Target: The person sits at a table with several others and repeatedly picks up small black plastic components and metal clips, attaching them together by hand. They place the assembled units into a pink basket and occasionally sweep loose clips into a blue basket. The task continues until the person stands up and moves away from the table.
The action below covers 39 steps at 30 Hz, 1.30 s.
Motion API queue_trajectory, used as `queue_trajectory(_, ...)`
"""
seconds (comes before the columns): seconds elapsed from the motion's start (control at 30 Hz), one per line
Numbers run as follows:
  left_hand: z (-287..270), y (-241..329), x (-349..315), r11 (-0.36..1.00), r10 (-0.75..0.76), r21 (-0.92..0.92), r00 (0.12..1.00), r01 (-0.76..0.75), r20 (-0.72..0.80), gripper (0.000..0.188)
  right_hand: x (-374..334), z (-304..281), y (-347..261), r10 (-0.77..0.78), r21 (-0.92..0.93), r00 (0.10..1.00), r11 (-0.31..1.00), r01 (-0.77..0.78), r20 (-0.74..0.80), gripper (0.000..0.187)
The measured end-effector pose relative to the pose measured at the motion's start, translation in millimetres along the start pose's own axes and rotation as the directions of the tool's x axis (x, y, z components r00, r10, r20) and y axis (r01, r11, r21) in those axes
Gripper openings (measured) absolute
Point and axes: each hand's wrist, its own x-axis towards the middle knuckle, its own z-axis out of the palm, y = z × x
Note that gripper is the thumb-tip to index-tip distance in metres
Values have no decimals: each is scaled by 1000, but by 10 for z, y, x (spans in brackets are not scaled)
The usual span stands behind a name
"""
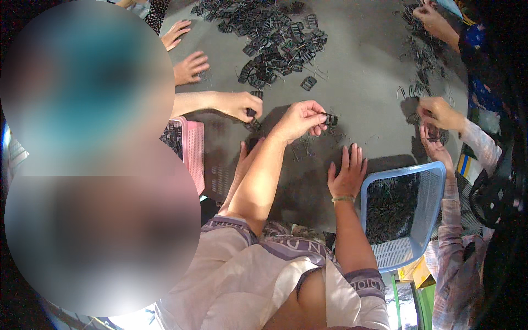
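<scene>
My left hand [306, 117] pinches a small black plastic buckle [330, 119] between thumb and fingertips, just above the grey table [367, 71]. My right hand [347, 175] lies flat on the tabletop with its fingers stretched out and nothing held in it. Thin loose trimmings [303, 148] are scattered under and beside my left hand. Close to my right wrist stands a blue plastic basket [432, 212], partly filled with small black pieces [391, 209]. One loose black buckle [308, 83] lies beyond my left hand.
A large heap of black buckles [275, 52] spreads over the far table. On the left, a co-worker's hand [242, 106] grips a black piece near a pink basket [192, 157]; other people's hands [191, 68] are beyond. At right, another person's hands [439, 114] work beside scattered pieces.
</scene>
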Motion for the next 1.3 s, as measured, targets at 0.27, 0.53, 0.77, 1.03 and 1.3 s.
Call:
queue_trajectory(0.27, 185, -73, -260, 959, -73, 278, 996, 55, 56, 18, 74, -65, -132, 80, 374, 961, 927, 25, -263, 57)
queue_trajectory(0.53, 266, 33, -504, 933, -148, 335, 989, 130, 29, 13, 117, -321, -333, 209, 715, 977, 676, -176, 43, 23)
queue_trajectory(0.77, 259, -76, -691, 673, 262, 625, 918, -395, 297, 17, 10, -497, -463, 329, 865, 837, 99, -492, 438, 23)
queue_trajectory(1.03, 206, -376, -669, 914, 29, 388, 974, -116, 224, 22, -98, -574, -577, 308, 718, 659, -436, -543, 686, 17)
queue_trajectory(1.3, 173, -617, -660, 986, -52, 167, 971, 13, 235, 25, -77, -501, -588, 393, 738, 625, -355, -574, 675, 16)
